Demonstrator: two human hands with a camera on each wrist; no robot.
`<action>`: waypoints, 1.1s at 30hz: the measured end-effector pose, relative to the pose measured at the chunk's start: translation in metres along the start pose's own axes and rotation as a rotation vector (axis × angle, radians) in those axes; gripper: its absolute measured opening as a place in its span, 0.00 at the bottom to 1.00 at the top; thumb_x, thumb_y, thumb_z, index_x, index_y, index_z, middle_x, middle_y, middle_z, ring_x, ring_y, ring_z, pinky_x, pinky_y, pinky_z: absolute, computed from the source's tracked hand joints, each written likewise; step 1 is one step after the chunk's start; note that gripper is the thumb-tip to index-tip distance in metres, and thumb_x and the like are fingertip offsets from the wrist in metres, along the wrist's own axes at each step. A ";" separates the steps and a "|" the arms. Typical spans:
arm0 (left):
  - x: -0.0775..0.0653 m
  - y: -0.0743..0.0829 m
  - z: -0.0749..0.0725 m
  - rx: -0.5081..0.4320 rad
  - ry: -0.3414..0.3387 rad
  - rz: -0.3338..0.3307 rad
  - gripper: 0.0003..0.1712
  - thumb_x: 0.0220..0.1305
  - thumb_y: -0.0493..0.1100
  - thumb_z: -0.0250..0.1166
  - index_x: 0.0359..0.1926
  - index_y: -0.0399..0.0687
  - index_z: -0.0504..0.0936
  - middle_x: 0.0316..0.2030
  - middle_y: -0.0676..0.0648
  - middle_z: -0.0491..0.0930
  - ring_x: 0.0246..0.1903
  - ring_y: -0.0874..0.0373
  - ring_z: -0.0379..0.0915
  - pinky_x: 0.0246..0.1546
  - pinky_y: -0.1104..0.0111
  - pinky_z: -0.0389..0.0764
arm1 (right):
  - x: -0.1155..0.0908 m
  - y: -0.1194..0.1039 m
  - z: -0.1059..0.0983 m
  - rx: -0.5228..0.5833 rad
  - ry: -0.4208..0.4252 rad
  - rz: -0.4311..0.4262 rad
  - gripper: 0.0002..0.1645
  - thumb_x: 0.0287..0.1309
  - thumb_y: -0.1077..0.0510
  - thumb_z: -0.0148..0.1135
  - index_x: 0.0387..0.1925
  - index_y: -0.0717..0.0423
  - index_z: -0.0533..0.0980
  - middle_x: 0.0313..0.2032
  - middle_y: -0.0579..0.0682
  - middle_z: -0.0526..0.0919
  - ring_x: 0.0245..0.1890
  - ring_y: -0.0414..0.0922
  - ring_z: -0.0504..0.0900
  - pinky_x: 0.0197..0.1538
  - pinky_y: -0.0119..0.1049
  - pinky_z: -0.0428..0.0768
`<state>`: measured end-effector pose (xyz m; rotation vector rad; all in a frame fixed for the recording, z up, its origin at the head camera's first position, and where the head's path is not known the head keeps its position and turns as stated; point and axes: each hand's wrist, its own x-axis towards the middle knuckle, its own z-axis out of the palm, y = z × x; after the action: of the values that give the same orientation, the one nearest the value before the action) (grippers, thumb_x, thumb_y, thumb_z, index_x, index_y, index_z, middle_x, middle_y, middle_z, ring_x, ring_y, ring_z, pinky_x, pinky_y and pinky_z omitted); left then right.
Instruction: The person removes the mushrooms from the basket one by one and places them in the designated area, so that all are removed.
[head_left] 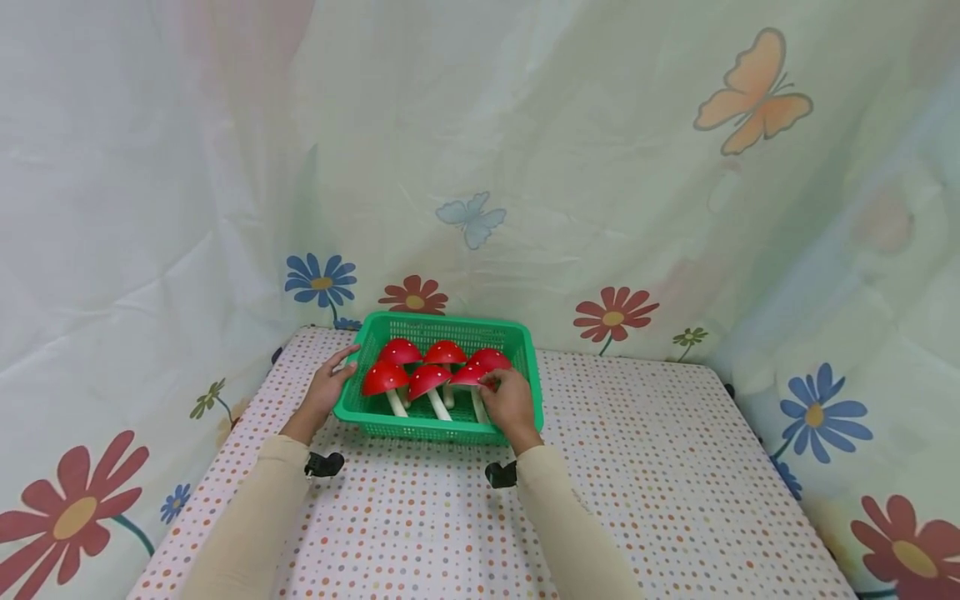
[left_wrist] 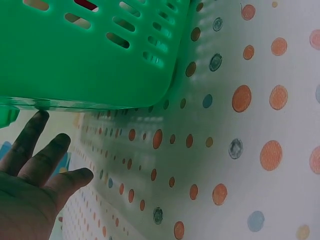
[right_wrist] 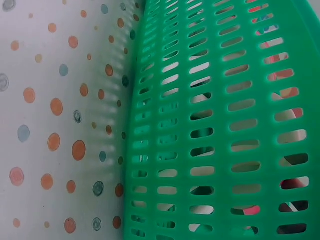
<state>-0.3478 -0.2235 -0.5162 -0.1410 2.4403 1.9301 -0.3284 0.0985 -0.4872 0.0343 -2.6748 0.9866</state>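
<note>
A green plastic basket [head_left: 450, 429] holds several toy mushrooms with red, white-dotted caps and white stems, such as the one at its front left [head_left: 385, 379]. My right hand [head_left: 512, 406] reaches over the basket's front right corner and pinches the edge of the front right mushroom [head_left: 468, 374] between thumb and fingers. In the right wrist view the slotted basket wall hides that hand. My left hand [head_left: 327, 385] is at the basket's left side, its extended fingers against the rim. The left wrist view shows those fingers [left_wrist: 70, 181] spread beside the basket's outer wall.
The basket stands toward the back of a table [head_left: 420, 517] with a polka-dot cover. A pale curtain [head_left: 570, 208] printed with flowers and butterflies hangs behind the table and along both sides.
</note>
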 end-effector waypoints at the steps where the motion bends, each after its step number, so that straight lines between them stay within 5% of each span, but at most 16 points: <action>1: 0.000 0.000 0.000 0.001 0.000 0.002 0.28 0.78 0.52 0.48 0.75 0.63 0.60 0.77 0.44 0.51 0.69 0.40 0.62 0.64 0.47 0.71 | 0.000 -0.001 0.000 -0.009 0.001 0.003 0.07 0.58 0.58 0.70 0.37 0.58 0.86 0.35 0.51 0.85 0.35 0.45 0.80 0.36 0.36 0.81; 21: 0.004 -0.002 0.003 0.042 0.002 0.039 0.28 0.77 0.50 0.50 0.75 0.61 0.61 0.77 0.42 0.50 0.72 0.38 0.56 0.68 0.44 0.65 | -0.006 0.004 -0.012 0.164 0.140 0.032 0.07 0.64 0.57 0.64 0.39 0.57 0.83 0.41 0.55 0.83 0.36 0.49 0.83 0.31 0.37 0.79; 33: 0.003 -0.001 0.001 0.030 0.013 0.025 0.27 0.77 0.51 0.50 0.74 0.63 0.62 0.76 0.41 0.54 0.69 0.38 0.62 0.62 0.45 0.72 | 0.006 -0.003 -0.053 0.166 0.203 -0.016 0.11 0.67 0.55 0.61 0.44 0.59 0.82 0.46 0.57 0.80 0.41 0.54 0.83 0.35 0.46 0.82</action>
<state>-0.3511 -0.2233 -0.5177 -0.1237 2.4898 1.9067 -0.3197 0.1304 -0.4452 -0.0091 -2.4020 1.1392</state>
